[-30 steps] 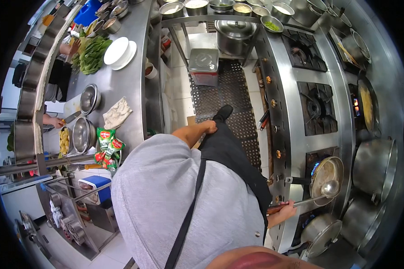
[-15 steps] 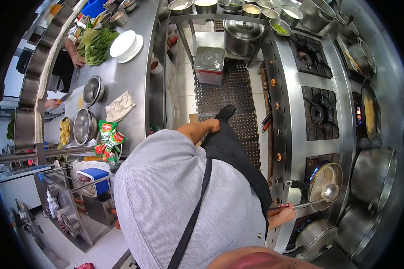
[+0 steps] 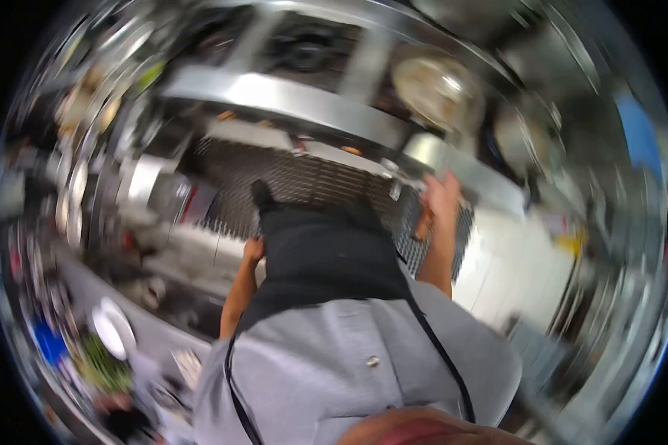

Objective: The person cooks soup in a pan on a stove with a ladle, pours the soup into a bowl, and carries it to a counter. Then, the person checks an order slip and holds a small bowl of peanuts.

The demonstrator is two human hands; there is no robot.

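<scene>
The view is smeared by motion. My right hand (image 3: 441, 194) is closed around the ladle (image 3: 423, 225), whose wooden handle end sticks out below my fingers, near the stove's front edge. The ladle's bowl is too blurred to make out. Beyond that hand, a round pan (image 3: 432, 85) with light brown contents stands on a burner. At the left side of my black apron (image 3: 326, 256), my left hand (image 3: 254, 250) hangs low with its fingers curled, and nothing shows in it.
The stove (image 3: 274, 93) runs across the top, with large pots at upper right. A dark perforated mat (image 3: 304, 178) lies underfoot. A metal tin (image 3: 189, 200) stands at left. Lower left, a steel counter (image 3: 145, 311) holds white plates (image 3: 113, 328) and leafy greens (image 3: 102, 363).
My view and body have turned towards the stove, so it now lies ahead and the counter at lower left. My right hand still grips the ladle.
</scene>
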